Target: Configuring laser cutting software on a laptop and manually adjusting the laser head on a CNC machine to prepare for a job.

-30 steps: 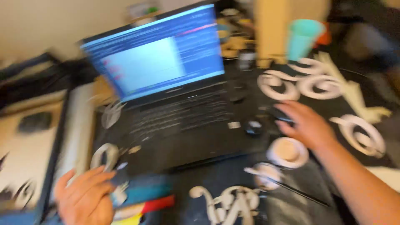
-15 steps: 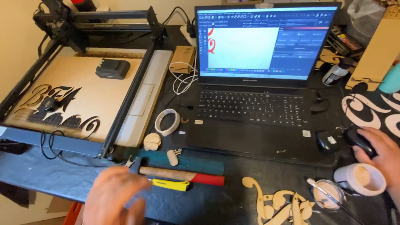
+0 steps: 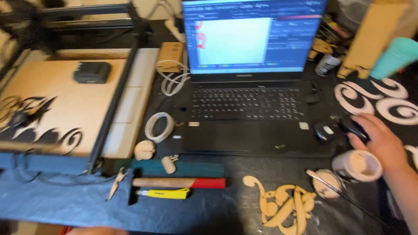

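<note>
My right hand [image 3: 379,142] cups the black mouse [image 3: 355,127], fingers curved over it; I'd best slide gently, clear of the white jar [image 3: 358,166] just below my palm.

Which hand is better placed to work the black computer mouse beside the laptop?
The right hand. It already rests on the black mouse, just right of the laptop. The left hand shows only as a sliver at the bottom edge, far away.

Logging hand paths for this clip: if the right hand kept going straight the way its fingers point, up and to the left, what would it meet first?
The right hand already covers a dark mouse. Beyond it, probably the small black object beside the laptop; depth is unclear.
</note>
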